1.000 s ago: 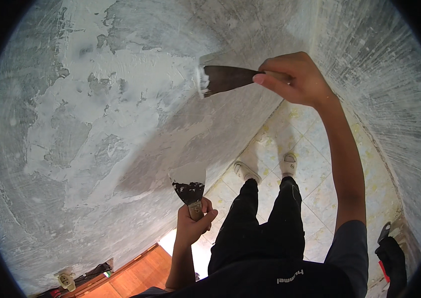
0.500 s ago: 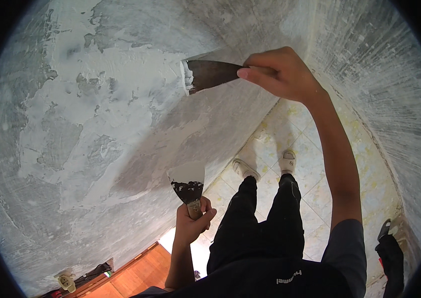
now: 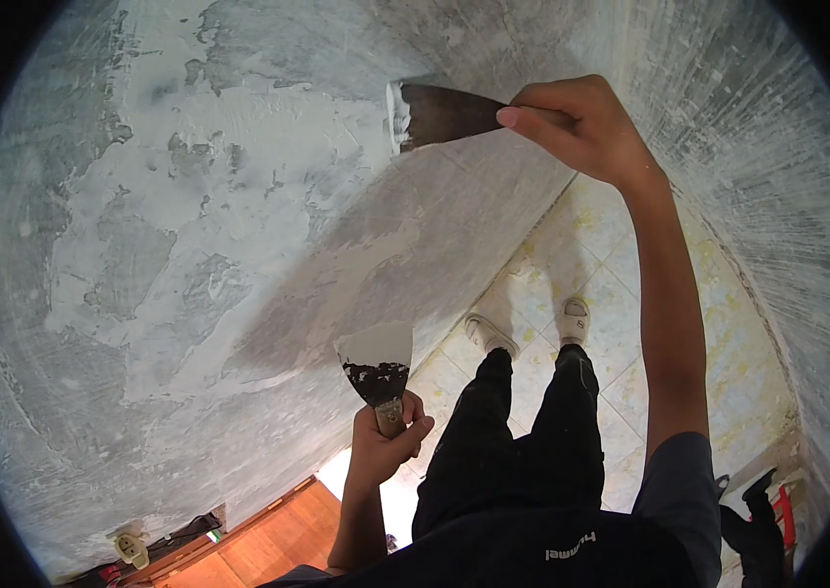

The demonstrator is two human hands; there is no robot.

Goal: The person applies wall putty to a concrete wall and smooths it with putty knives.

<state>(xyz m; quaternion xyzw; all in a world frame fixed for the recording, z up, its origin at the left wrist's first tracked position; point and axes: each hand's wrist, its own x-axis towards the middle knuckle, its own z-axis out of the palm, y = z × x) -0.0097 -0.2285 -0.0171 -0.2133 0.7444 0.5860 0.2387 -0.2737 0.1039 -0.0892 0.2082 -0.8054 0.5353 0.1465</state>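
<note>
In my right hand (image 3: pixel 582 127) is a wide putty knife (image 3: pixel 454 115), gripped by its handle. Its dark blade points left and has white putty along the front edge, which lies at the grey wall (image 3: pixel 356 216). Lower down, my left hand (image 3: pixel 390 441) is closed round the handle of a second putty knife (image 3: pixel 376 372). That blade points up, its upper part coated with white putty and its lower part dark. Patches of pale putty (image 3: pixel 268 118) cover the wall left of the right-hand blade.
Pale tiles with yellow marks make up the floor (image 3: pixel 621 323) under my slippers (image 3: pixel 575 318). Another scraped wall (image 3: pixel 758 147) rises on the right. A wooden floor (image 3: pixel 273 529) and a socket (image 3: pixel 131 551) are at lower left. Black and red items (image 3: pixel 763 519) lie at lower right.
My right hand and its putty knife have shifted right and slightly up. My left hand still holds its putty knife, slightly farther right in view. The view has turned a little.
</note>
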